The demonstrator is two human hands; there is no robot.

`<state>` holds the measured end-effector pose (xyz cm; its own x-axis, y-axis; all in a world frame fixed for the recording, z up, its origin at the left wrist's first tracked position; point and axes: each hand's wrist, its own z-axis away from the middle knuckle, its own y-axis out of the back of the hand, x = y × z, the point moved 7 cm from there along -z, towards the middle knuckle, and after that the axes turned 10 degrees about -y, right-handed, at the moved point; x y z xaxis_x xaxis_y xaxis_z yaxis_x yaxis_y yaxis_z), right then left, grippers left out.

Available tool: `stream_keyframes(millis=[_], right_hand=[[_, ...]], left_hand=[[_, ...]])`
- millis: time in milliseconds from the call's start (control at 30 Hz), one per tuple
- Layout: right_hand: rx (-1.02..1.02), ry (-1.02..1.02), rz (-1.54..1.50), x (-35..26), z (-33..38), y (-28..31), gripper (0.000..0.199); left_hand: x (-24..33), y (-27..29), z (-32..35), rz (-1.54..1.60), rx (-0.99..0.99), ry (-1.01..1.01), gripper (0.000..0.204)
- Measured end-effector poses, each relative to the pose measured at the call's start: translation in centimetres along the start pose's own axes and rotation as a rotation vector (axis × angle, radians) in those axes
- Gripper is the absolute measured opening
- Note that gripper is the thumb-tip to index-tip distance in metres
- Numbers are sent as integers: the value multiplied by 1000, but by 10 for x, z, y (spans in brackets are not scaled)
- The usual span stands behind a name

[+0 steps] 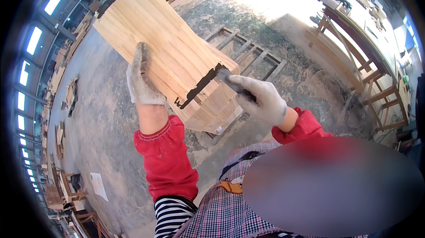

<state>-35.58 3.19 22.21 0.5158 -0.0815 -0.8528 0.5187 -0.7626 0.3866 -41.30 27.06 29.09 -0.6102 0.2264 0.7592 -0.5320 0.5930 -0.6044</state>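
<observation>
bundle of pale wooden slats (pixel 168 47), long, flat and straight-grained, held tilted above the concrete floor (pixel 102 118); a dark band (pixel 201 86) crosses the bundle near its lower end, a second dark strip at its far end. left hand (pixel 141 80), in a grey knit glove, lies flat and open along the bundle's left edge, fingers extended upward. right hand (pixel 261 98), gloved alike, is curled around a dark flat tool (pixel 230 80) whose tip meets the band at the bundle's right edge. red sleeve covers (pixel 166 158) wrap both forearms. beyond the bundle, a slatted wooden frame (pixel 248 54) lies on the floor; to the bundle's right, wooden trestle tables (pixel 354 56); to its left, stacked wooden furniture parts (pixel 59 136).
</observation>
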Motion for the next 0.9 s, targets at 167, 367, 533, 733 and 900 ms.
stream_keyframes(millis=[167,367,533,733,900], right_hand=[[12,42,9,20,0,-10,41],[-45,-47,-42,6,-4,-3,43],[-38,-16,-54,18,-1,-9,45],[-182,175,88,-40,0,-10,43],[-507,137,632,-59,-25,-18,50]], left_hand=[[0,4,-4,-11,1,-4,42],[-2,4,0,-27,3,8,42],[2,0,2,-34,-12,7,44],[-6,10,-7,13,-49,10,45],[0,2,4,-25,-23,22,46]])
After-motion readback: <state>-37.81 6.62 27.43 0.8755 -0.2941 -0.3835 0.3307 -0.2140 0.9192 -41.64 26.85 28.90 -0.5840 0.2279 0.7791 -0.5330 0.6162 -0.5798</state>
